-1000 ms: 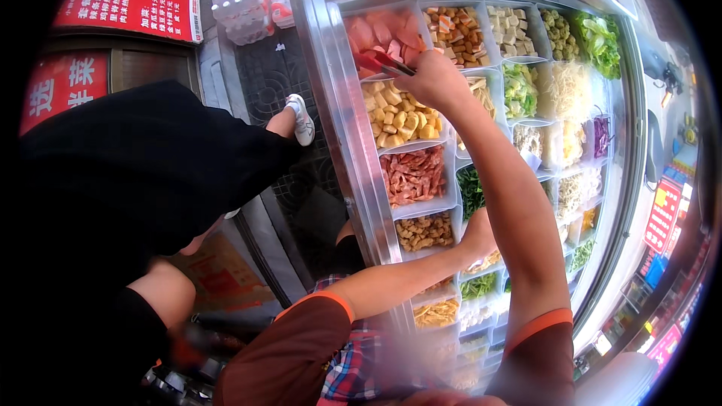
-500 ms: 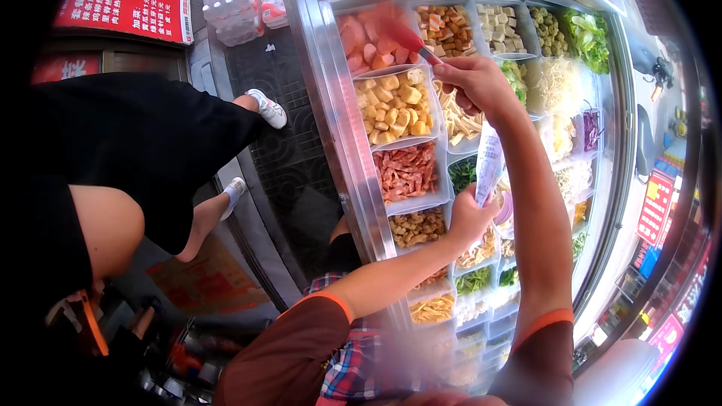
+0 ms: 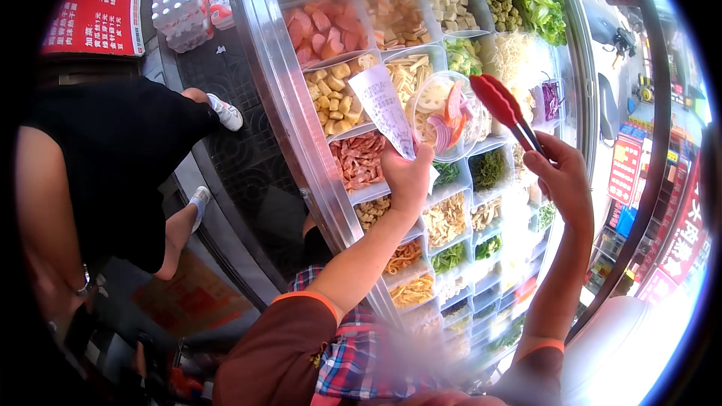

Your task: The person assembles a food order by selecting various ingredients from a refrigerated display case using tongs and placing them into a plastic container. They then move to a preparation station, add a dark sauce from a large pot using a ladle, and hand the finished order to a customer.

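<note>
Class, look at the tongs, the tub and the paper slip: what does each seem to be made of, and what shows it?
Tongs: the red ends look like smooth silicone or plastic, given their even colour; the dark arms could be metal or plastic.
Tub: probably clear, glossy plastic, since the food shows through and the rim shines.
Slip: thin white paper, judging by its print and bend.

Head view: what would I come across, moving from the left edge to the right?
Red menu board, bottle pack, paper slip, clear tub, red tongs, right hand, red street sign.
</note>
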